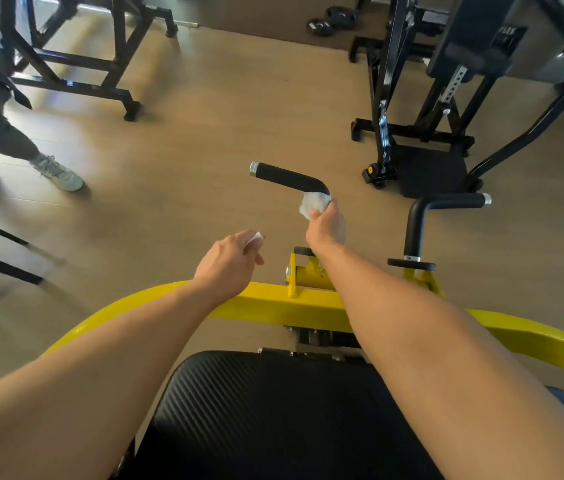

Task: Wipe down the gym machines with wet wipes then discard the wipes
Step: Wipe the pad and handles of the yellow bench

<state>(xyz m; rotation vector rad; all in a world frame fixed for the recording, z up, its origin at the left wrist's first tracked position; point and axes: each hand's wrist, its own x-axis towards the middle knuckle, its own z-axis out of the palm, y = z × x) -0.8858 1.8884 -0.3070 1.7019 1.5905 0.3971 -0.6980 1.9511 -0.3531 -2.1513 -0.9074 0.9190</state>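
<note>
— Spanning the lower frame, what's beneath your arms?
— The yellow machine frame point(266, 303) curves across, behind the black ribbed pad point(273, 420). Two black handles rise from it: the left handle point(287, 177) and the right handle point(446, 202).
— And your hands?
— Your right hand point(327, 225) presses a crumpled wet wipe point(313, 204) against the left handle's bend, fingers clamped on it. Your left hand point(228, 259) hovers above the frame, fingers curled round a second wipe point(255, 238), only a white corner showing.
</note>
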